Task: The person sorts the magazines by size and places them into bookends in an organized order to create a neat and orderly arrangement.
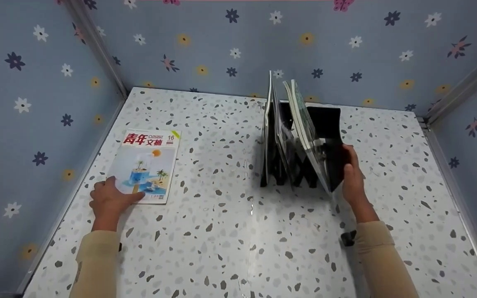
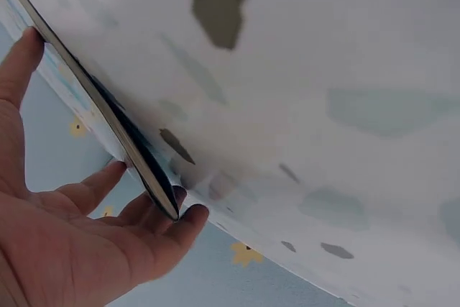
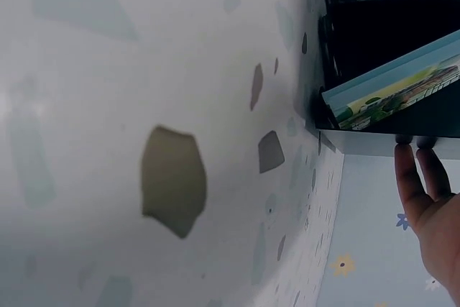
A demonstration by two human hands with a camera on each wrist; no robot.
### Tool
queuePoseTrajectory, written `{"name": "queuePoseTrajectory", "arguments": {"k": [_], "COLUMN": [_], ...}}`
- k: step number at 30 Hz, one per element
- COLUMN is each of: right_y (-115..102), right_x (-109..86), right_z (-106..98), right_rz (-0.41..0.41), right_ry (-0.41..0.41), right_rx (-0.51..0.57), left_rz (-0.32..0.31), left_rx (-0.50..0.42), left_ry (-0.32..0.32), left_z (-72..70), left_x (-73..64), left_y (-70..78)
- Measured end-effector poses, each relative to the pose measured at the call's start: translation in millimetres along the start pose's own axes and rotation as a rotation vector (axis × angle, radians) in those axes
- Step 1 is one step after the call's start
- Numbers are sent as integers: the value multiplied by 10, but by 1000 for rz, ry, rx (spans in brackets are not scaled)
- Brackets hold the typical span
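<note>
A magazine (image 1: 147,165) with red Chinese characters and an island picture lies on the speckled table at the left. My left hand (image 1: 112,198) touches its lower left corner, thumb and fingers spread along the edges. From the left wrist view, the magazine's edge (image 2: 108,109) runs between the hand and the tabletop. To the right stands a black desktop file rack (image 1: 325,122) with several upright books or magazines (image 1: 300,114), some leaning. My right hand (image 1: 354,178) rests against the rack's right side; the right wrist view shows two fairly straight fingers (image 3: 410,185) touching that panel.
The white speckled tabletop (image 1: 205,231) is enclosed by flower-patterned panels at the back (image 1: 255,49), left (image 1: 39,136) and right. Speckled surface lies between the magazine and the rack.
</note>
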State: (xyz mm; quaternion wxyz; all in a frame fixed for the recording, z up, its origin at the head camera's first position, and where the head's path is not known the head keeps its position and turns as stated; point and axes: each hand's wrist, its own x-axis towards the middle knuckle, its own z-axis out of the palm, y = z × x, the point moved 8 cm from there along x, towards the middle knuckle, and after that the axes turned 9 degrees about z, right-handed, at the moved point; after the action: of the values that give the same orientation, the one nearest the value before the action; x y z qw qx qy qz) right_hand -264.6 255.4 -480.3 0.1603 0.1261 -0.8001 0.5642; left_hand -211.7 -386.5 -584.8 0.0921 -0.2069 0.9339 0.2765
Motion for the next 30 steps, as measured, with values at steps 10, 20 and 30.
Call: {"name": "queuePoseTrajectory", "arguments": {"k": [10,20,30], "right_y": [-10,-27,10], "right_x": [-5,4,-11], "right_z": [4,-2,2], "right_rz": [-16,-38,-1], "right_ry": [1,3,2], "right_rx": [26,40,37], "left_rz": [-41,-56,-124], "left_rx": [-145,-192,-331], "left_ry": [38,11,53], "left_z": [-177,-181,-141], "left_x": [-37,-79,-83], "left_y": [7,10,-3]}}
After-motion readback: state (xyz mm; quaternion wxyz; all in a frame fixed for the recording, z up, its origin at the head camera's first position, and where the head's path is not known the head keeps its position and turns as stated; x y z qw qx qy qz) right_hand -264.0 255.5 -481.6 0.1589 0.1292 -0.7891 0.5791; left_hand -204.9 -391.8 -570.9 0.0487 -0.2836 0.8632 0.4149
